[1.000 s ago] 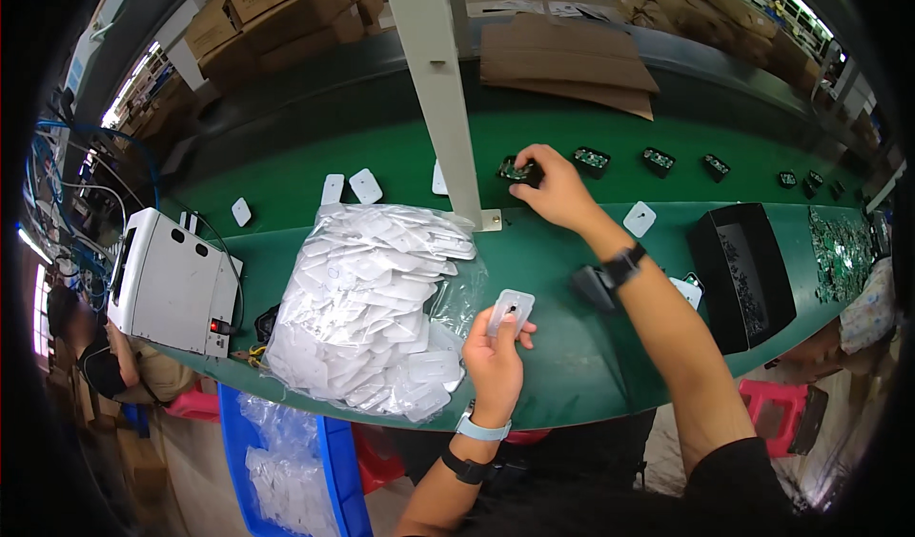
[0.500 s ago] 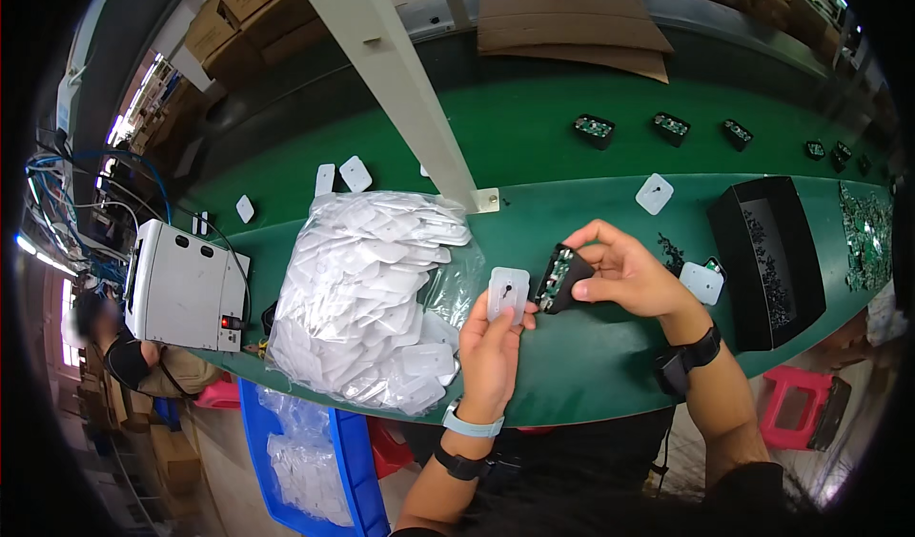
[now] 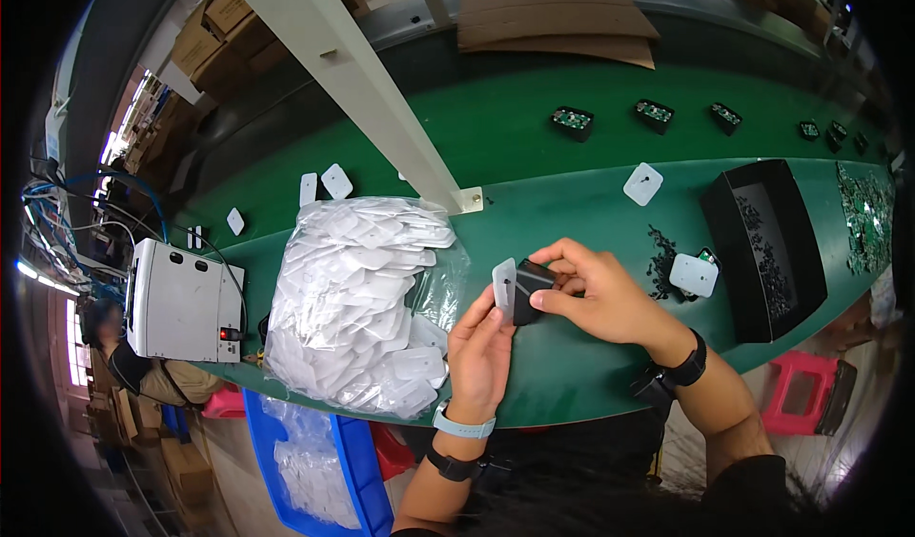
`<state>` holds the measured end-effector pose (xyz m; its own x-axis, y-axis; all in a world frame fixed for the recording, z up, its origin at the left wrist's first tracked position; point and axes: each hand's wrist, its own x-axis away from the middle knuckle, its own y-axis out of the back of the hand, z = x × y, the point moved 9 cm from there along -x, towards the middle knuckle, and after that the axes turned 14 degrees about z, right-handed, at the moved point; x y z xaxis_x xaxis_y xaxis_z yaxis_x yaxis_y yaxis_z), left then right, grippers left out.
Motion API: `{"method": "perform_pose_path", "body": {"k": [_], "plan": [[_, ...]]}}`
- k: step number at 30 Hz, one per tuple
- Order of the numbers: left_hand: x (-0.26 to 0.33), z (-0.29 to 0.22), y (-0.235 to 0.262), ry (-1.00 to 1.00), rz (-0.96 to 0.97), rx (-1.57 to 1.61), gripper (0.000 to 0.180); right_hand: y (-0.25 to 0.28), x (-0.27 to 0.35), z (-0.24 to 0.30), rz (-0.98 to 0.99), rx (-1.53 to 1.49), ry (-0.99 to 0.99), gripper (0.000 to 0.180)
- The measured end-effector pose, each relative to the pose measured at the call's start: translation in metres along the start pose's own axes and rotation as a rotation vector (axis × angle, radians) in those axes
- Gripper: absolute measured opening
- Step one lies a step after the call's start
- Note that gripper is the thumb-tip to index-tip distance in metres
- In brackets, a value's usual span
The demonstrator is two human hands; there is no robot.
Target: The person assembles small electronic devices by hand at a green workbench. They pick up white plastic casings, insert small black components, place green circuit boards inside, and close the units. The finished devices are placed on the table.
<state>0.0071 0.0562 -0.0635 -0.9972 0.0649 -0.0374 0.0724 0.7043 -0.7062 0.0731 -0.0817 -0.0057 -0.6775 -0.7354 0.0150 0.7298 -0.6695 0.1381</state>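
Observation:
My left hand pinches a white plastic cover with a small dark keyhole-shaped mark, held nearly on edge above the green bench. Thumb and fingers of my right hand are closed on a black plastic case. The case sits right against the cover's right side, and its inside is hidden from view. Just left of my hands lies a clear plastic bag heaped with white covers. By my right wrist, another white cover rests on a part with a bit of green board showing.
A black box with small black pieces stands at right, beside a pile of green circuit boards. Several open cases line the far green belt. A pale post rises behind the bag; a white machine stands left.
My right hand has brought the black case left against the white cover and turned it, hiding its circuit board. The cover has tilted more on edge. The whole view has shifted slightly.

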Motion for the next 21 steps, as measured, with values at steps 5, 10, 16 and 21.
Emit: {"method": "perform_pose_path", "body": {"k": [5, 10, 16, 21], "plan": [[0.002, 0.002, -0.001, 0.027, -0.013, -0.072, 0.042, -0.003, 0.001, 0.004, -0.001, 0.067, -0.032, 0.04], [0.003, 0.001, 0.001, 0.013, -0.015, -0.19, 0.039, -0.003, 0.001, 0.005, -0.034, 0.094, 0.071, 0.041], [0.005, 0.003, 0.003, 0.018, 0.029, -0.21, 0.036, -0.003, 0.001, 0.002, 0.015, 0.02, 0.091, 0.044], [0.008, -0.017, -0.007, -0.167, 0.021, -0.58, 0.037, -0.004, -0.002, -0.006, 0.046, -0.126, 0.064, 0.046]]}}
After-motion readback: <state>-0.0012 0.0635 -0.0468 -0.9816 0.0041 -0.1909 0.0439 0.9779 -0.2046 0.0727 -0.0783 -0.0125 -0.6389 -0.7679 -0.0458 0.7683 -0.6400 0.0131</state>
